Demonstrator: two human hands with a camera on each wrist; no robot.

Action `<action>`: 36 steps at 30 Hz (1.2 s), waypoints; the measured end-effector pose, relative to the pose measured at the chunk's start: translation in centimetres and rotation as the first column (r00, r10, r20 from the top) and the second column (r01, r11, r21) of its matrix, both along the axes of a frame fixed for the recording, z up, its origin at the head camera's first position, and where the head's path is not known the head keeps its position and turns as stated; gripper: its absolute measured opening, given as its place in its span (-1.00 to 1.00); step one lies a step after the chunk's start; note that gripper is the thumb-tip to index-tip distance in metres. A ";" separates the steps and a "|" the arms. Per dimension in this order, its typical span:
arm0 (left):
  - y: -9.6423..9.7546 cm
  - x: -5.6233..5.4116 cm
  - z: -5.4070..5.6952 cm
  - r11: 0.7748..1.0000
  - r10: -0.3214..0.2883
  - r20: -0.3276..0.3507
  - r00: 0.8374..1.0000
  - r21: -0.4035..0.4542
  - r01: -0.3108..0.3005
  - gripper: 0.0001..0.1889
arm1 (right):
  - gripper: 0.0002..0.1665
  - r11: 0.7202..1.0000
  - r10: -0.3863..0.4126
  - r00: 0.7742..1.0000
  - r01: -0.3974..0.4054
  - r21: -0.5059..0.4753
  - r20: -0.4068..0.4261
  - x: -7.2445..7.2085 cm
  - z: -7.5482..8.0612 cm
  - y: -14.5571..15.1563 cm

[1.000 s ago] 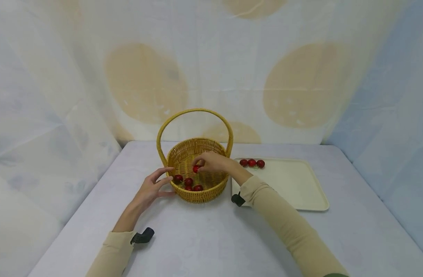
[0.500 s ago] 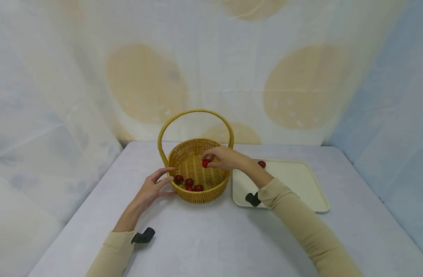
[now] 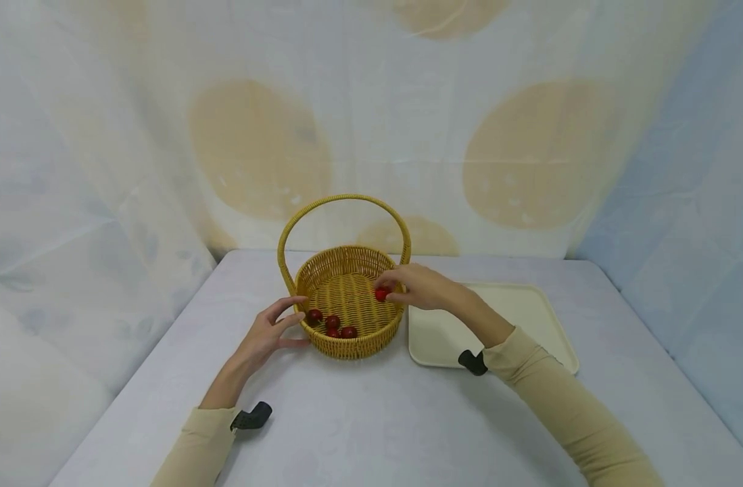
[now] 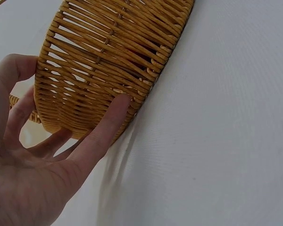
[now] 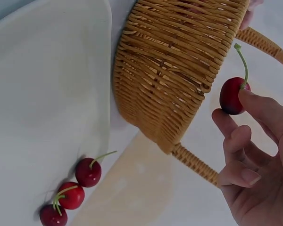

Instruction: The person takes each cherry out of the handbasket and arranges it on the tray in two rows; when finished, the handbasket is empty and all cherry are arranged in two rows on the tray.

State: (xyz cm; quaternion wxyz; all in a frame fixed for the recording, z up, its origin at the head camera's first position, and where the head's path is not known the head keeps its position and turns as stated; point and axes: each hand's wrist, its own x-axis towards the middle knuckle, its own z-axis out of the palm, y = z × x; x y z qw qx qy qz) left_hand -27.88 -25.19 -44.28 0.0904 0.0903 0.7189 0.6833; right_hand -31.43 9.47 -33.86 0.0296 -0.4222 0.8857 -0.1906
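A yellow-brown wicker basket with a tall arched handle stands on the table, several dark red cherries lying at its front left inside. My left hand holds the basket's left side, fingers at the rim and thumb against the outer weave. Over the basket's right rim, my right hand pinches one red cherry between thumb and fingertips, its green stem pointing away. Three cherries lie on the white tray in the right wrist view; the right hand and forearm hide them from the head view.
The cream tray lies just right of the basket on a white-covered table. A pale curtain with tan spots closes off the back. The basket handle arches above the opening.
My right hand has moved rightward with its cherry, from the middle of the basket to its right rim, covering the tray's cherries from the head view. The left hand stays put.
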 end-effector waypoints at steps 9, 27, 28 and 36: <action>0.2 -0.3 0.0 1.000 0.002 -0.006 1.000 -0.001 -0.002 -0.37 | -0.67 0.995 -0.077 0.997 0.076 -0.060 -0.011 1.1 0.4 3.3; 0.1 -0.5 0.0 1.000 0.009 0.004 1.000 -0.005 -0.009 -0.37 | -0.63 0.972 -0.226 0.973 0.221 -0.083 -0.053 0.1 -1.9 12.1; 0.1 -0.5 0.0 1.000 0.008 0.004 1.000 -0.003 -0.008 -0.37 | -0.63 0.970 -0.235 0.971 0.230 -0.081 -0.049 -0.1 -2.1 12.5; 0.1 -0.6 0.0 1.000 0.003 0.003 1.000 0.005 -0.003 -0.37 | -0.64 0.956 -0.271 0.963 0.270 -0.113 0.007 -1.4 -3.1 15.2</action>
